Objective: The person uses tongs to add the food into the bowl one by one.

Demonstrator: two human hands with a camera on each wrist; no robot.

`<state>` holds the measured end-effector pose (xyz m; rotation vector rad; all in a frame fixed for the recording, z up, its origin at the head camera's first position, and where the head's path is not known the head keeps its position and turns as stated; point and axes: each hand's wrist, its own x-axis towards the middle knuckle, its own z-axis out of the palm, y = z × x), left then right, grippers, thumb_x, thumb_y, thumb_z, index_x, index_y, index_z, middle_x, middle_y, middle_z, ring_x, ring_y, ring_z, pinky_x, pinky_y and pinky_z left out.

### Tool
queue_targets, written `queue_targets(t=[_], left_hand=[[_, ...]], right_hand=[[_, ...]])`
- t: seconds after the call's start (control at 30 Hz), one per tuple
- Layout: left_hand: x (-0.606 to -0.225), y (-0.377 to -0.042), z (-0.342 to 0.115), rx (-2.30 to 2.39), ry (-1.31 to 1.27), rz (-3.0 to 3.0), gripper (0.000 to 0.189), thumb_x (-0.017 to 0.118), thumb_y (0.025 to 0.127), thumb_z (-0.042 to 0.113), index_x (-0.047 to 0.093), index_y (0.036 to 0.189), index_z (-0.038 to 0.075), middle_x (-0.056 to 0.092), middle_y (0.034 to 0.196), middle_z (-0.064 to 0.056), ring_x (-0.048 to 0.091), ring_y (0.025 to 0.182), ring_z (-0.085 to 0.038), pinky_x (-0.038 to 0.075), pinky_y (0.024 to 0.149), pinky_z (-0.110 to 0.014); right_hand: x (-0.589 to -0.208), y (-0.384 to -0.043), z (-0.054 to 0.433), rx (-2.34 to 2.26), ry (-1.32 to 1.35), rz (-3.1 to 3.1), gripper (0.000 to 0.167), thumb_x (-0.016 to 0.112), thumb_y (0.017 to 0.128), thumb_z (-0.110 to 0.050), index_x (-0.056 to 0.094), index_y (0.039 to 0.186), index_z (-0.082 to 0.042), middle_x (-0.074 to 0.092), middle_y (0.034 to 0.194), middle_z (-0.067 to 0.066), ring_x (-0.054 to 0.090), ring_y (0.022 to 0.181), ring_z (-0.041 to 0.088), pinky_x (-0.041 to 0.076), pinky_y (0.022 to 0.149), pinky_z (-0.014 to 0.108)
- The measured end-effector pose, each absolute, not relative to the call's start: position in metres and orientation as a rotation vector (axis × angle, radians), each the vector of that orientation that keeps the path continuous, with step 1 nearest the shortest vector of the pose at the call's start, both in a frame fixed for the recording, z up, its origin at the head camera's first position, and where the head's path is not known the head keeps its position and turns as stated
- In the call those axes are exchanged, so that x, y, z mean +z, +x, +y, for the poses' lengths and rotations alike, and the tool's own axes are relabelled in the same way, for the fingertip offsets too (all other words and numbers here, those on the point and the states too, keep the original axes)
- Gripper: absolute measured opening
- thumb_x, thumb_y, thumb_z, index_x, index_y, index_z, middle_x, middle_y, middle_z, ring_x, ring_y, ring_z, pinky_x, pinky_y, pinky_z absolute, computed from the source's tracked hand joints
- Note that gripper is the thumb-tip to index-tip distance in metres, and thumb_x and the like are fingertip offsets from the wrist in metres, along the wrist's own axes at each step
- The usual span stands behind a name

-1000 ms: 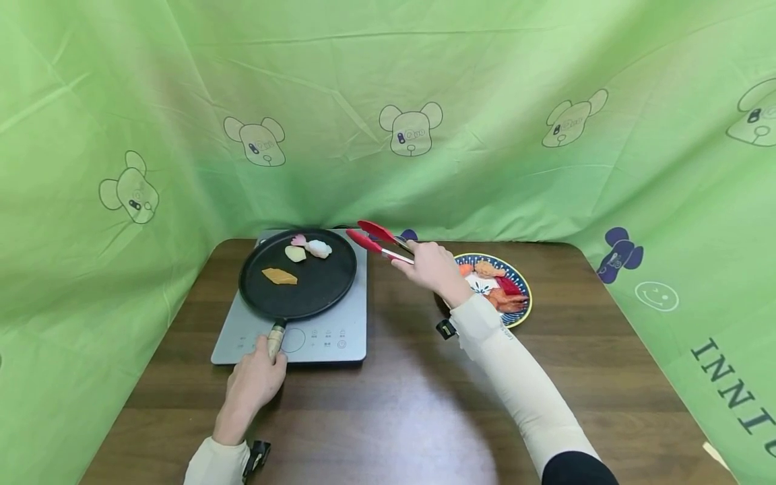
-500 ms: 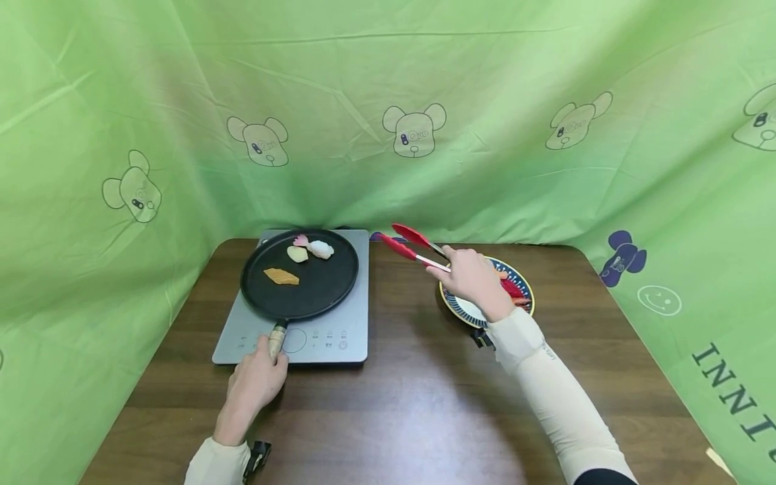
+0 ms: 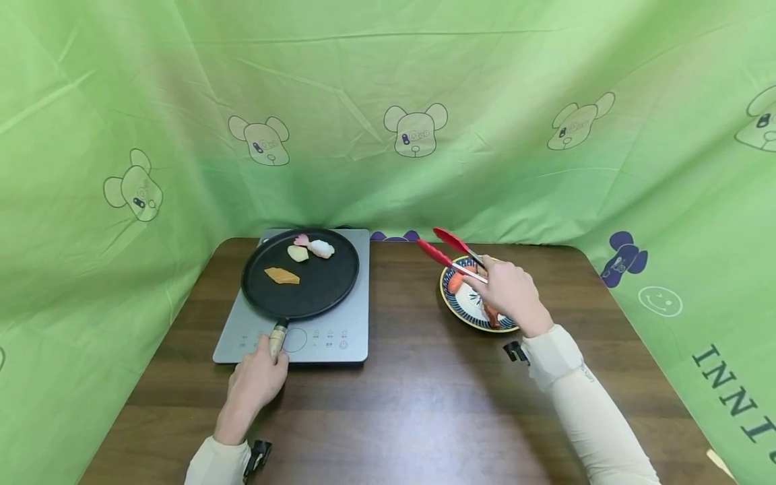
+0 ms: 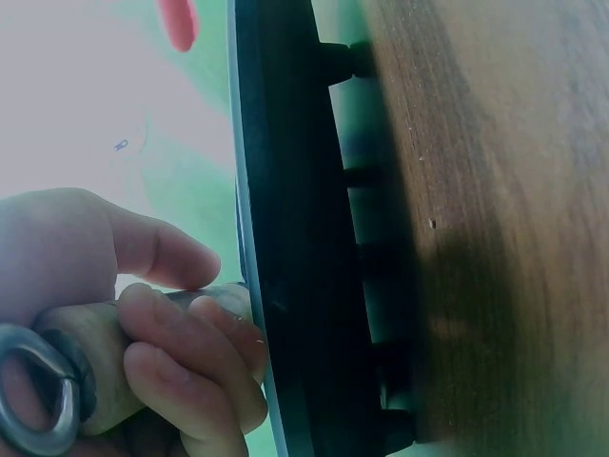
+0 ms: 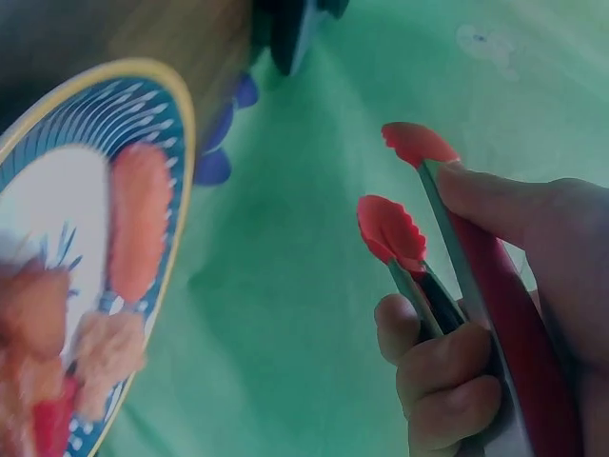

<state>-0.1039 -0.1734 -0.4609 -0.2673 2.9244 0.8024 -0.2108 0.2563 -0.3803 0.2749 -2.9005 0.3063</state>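
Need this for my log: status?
Left hand grips pan handle. Right hand holds tongs, tips apart, empty. Food on pan; plate partly hidden by right hand.

On the counter [image 3: 400,397], a hob [image 3: 351,337] sits at ten o'clock and a plate [image 3: 465,312] at two, well apart. A curtain [image 3: 339,188] hangs behind at twelve and round the nine and three o'clock sides. On the hob lies a pan [image 3: 309,300], its handle [image 3: 276,340] near half past six, inside the left hand [image 3: 257,377]. In the pan, a prawn [image 3: 320,249] lies at one o'clock, a slice [image 3: 298,253] just beside it near twelve, and a fillet [image 3: 282,275] at nine. Tongs [image 3: 448,261] in the right hand [image 3: 508,291] point to ten o'clock, past the plate's rim. On the plate, a sausage [image 3: 457,281] lies near ten.
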Motion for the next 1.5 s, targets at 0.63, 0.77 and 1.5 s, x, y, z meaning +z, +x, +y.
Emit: queue_targets(t=[0.63,0.77,1.5], left_hand=[[-0.461,-0.104,-0.174,0.789,-0.283,2.910,0.054,0.043,0.093,0.027,0.028,0.133,-0.006,0.049,0.072,-0.015,0.046,0.053,-0.025,0.035,0.047,-0.037],[-0.463,-0.105,-0.174,0.794,-0.301,2.906,0.052,0.043,0.093,0.027,0.029,0.133,-0.004,0.049,0.071,-0.014,0.046,0.052,-0.025,0.035,0.046,-0.036],[-0.461,-0.105,-0.173,0.789,-0.291,2.927,0.048,0.043,0.093,0.027,0.032,0.129,-0.003,0.050,0.072,-0.014,0.046,0.052,-0.025,0.035,0.046,-0.037]], right_hand=[[-0.401,-0.203,0.319,0.281,0.061,-2.986,0.075,0.063,0.080,-0.060,0.050,0.103,0.010,0.058,0.081,0.030,0.058,0.069,0.047,0.044,0.055,0.053],[-0.403,-0.203,0.329,0.270,0.059,-2.985,0.082,0.058,0.076,-0.071,0.050,0.099,0.008,0.059,0.082,0.030,0.058,0.071,0.049,0.043,0.056,0.054],[-0.411,-0.216,0.368,0.131,0.140,-3.076,0.086,0.058,0.078,-0.068,0.052,0.122,0.007,0.058,0.098,0.036,0.057,0.080,0.054,0.044,0.059,0.056]])
